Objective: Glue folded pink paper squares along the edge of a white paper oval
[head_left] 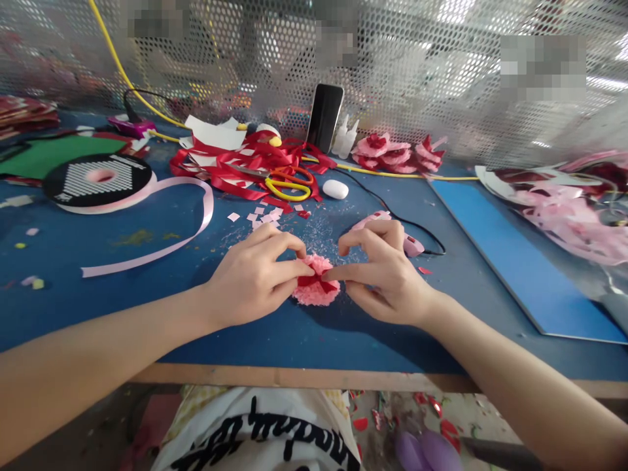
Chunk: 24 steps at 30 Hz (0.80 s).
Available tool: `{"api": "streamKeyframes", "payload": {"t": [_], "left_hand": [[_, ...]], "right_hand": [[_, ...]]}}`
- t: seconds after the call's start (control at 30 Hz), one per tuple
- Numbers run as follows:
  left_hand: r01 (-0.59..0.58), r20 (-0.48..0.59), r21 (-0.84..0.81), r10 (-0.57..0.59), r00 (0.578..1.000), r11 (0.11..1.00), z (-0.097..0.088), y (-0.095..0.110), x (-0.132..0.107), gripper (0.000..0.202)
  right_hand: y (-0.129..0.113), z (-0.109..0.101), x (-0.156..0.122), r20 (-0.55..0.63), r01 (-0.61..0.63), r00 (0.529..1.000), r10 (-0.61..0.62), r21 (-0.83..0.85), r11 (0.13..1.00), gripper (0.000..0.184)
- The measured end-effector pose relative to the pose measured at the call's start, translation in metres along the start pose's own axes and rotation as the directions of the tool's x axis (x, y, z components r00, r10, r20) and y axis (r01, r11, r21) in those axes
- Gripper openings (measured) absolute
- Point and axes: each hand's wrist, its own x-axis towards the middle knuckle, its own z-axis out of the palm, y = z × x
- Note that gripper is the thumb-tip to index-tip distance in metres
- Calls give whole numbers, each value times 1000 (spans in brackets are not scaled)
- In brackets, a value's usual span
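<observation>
on the blue table (235, 350), a pink puff (318, 297) is sitting between the left hand (260, 275) and right hand (383, 278), whose bent fingers are touching its red bow (307, 281), maybe pinching, i can't tell, and it's looking light, soft and squashy, best held by the middle.

The rough, crumbly-looking round pink puff (316, 298) is matt and finely ruffled (paper or cloth, hard to say which), while the dark red bow-like strips (309, 280) across it look smoother. A tangle of long red satin-like ribbons (210, 165) shines softly, as does the pale pink flat ribbon (205, 219). The yellow-and-orange looped scissor handles (289, 197) look like smooth plastic; the white rounded case (335, 190) is glossy. Behind stands a punched grey metal screen (275, 65). The scuffed blue tabletop (235, 347) has a bare wood-like brown edge (294, 377).
</observation>
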Motion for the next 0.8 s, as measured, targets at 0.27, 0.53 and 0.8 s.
{"api": "streamKeyframes", "payload": {"t": [0.27, 0.53, 0.8], "left_hand": [[23, 72, -18, -22, 997, 1000, 5, -2, -1, 27], [56, 111, -52, -50, 993, 997, 5, 0, 0, 28], [60, 131, -77, -50, 990, 995, 2, 0, 2, 27]], "right_hand": [[1, 5, 0, 58, 23, 998, -19, -74, 997, 26], [1, 4, -2, 3, -53, 999, 53, -54, 997, 29], [3, 4, 0, 38, -12, 999, 14, -62, 998, 29]]}}
